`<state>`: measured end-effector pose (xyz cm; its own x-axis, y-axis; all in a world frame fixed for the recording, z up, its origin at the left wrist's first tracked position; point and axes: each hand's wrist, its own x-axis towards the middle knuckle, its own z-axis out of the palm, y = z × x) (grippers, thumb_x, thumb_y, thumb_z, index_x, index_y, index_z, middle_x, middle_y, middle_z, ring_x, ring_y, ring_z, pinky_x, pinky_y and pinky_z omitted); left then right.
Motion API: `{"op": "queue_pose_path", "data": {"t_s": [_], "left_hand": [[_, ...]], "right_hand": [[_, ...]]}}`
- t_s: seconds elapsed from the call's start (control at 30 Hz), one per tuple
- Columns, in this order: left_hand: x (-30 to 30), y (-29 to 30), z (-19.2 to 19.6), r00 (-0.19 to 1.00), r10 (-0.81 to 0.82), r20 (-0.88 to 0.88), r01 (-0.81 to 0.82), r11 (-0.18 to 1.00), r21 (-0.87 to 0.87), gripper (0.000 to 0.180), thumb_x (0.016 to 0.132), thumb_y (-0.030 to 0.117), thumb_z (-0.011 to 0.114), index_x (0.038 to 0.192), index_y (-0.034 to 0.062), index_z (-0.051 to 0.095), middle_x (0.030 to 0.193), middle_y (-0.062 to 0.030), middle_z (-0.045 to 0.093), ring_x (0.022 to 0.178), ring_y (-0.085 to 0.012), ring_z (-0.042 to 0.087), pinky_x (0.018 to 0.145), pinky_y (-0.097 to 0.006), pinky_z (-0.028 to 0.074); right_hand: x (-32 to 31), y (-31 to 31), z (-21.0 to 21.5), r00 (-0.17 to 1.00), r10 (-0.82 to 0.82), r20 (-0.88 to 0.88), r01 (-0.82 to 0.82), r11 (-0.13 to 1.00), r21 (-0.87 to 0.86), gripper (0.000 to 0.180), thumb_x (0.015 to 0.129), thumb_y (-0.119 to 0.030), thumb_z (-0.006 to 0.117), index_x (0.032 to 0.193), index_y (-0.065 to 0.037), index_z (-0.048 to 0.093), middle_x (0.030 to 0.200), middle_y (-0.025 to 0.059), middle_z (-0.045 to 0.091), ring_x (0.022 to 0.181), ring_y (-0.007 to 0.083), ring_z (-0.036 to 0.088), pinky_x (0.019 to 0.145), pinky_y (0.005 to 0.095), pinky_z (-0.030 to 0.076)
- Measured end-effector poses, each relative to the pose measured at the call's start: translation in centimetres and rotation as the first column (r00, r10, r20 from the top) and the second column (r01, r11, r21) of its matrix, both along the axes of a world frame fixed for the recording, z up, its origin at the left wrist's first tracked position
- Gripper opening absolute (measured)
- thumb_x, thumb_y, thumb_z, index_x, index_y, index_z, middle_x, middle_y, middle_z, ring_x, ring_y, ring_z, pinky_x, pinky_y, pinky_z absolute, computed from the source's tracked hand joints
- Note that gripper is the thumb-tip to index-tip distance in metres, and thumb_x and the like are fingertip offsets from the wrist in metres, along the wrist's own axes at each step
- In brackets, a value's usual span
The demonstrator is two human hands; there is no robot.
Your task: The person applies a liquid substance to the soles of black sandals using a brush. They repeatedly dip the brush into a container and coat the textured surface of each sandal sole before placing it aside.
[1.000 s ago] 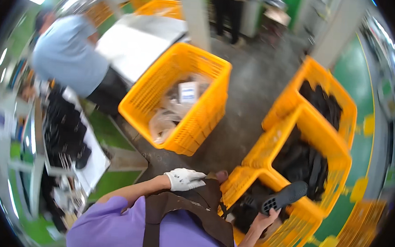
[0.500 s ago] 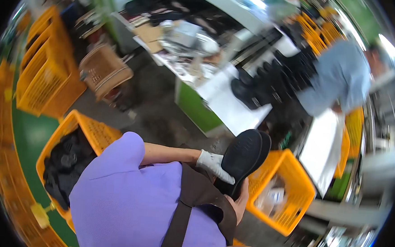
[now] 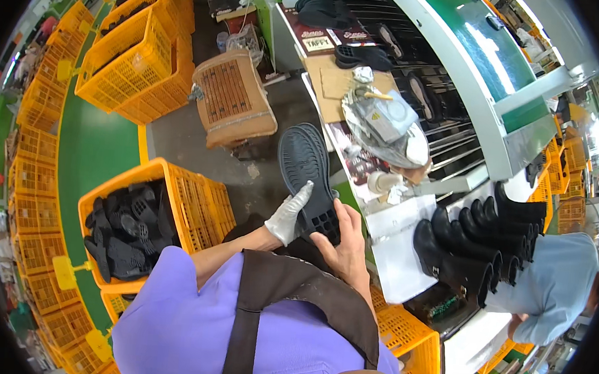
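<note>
A pair of black rubber shoe soles (image 3: 306, 161), one seemingly stacked on the other, is held up in front of me with the toe end pointing away. The upper one shows a ridged face, and square hollow cells show at the heel end. My left hand (image 3: 288, 218), in a white glove, grips the soles from the left with its thumb laid across them. My bare right hand (image 3: 345, 243) is closed on the heel end from the right. To the left, an orange crate (image 3: 199, 208) holds a heap of black soles (image 3: 129, 228).
Black boots (image 3: 456, 262) stand in a row on the right, beside a person in light blue (image 3: 554, 292). Ahead is a metal rack (image 3: 453, 145) with a cluttered worktable edge. A brown slatted stool (image 3: 233, 101), stacked orange crates (image 3: 135, 67) and a crate (image 3: 417, 345) stand around.
My view has swung to the right and steadied. The soles have turned so a ridged face with heel cells shows, and both hands have moved away from my body, still holding them.
</note>
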<state>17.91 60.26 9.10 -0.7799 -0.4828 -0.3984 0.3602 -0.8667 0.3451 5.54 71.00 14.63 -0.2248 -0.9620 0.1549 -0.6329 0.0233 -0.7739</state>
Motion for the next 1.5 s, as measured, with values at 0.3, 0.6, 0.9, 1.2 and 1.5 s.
{"op": "queue_pose_path", "data": {"t_s": [0.3,0.6,0.9,1.2,1.5], "left_hand": [[-4.2,-16.8,0.8,0.952,0.085,0.293,0.109,0.802,-0.587,0.065,0.087,0.051,0.054,0.129,0.0023,0.043,0.120,-0.0120,0.054,0.108,-0.0231,0.055,0.093,-0.037,0.047],[-7.7,-29.6,-0.3,0.923,-0.067,0.379,0.309,0.717,-0.625,0.073,0.081,0.066,0.051,0.117,0.0021,0.052,0.109,-0.0071,0.058,0.096,-0.0162,0.058,0.083,-0.031,0.049],[-17.9,-51.3,0.5,0.758,-0.387,0.524,0.598,0.734,-0.322,0.034,0.095,0.029,0.047,0.115,0.0022,0.053,0.094,-0.0097,0.063,0.082,-0.0154,0.062,0.073,-0.028,0.051],[-21.3,-66.4,-10.2,0.470,-0.201,0.859,0.802,-0.309,-0.511,0.069,0.086,0.048,0.052,0.126,-0.0063,0.042,0.121,-0.0280,0.052,0.115,-0.0386,0.049,0.096,-0.040,0.038],[-16.1,-65.0,-6.6,0.683,-0.688,0.246,0.579,0.304,-0.756,0.058,0.091,0.026,0.055,0.136,-0.0020,0.031,0.136,-0.0179,0.038,0.125,-0.0270,0.041,0.102,-0.037,0.035]], "right_hand": [[-5.5,-17.5,1.0,0.993,-0.032,0.111,0.045,0.992,-0.115,0.073,0.062,-0.013,0.076,0.127,-0.003,0.046,0.114,0.0210,0.045,0.101,0.0361,0.052,0.085,0.0410,0.047],[-7.7,-27.6,0.2,0.954,-0.145,0.264,0.166,0.984,-0.062,0.071,0.067,-0.022,0.075,0.129,-0.005,0.044,0.110,0.0228,0.046,0.093,0.0370,0.055,0.077,0.0410,0.049],[-13.1,-40.8,-3.0,0.686,-0.534,0.494,0.632,0.774,-0.041,0.060,0.070,-0.013,0.068,0.125,-0.002,0.048,0.108,0.0134,0.053,0.100,0.0245,0.053,0.090,0.0328,0.040],[-8.8,-51.0,-3.0,0.356,-0.769,0.531,0.872,0.478,0.107,0.057,0.074,-0.016,0.065,0.124,0.002,0.047,0.107,0.0091,0.050,0.095,0.0163,0.052,0.086,0.0285,0.041],[-3.2,-56.7,-6.8,0.480,-0.869,0.119,0.876,0.483,-0.012,0.067,0.069,-0.021,0.073,0.126,0.001,0.045,0.112,0.0186,0.051,0.105,0.0299,0.052,0.090,0.0357,0.041]]}}
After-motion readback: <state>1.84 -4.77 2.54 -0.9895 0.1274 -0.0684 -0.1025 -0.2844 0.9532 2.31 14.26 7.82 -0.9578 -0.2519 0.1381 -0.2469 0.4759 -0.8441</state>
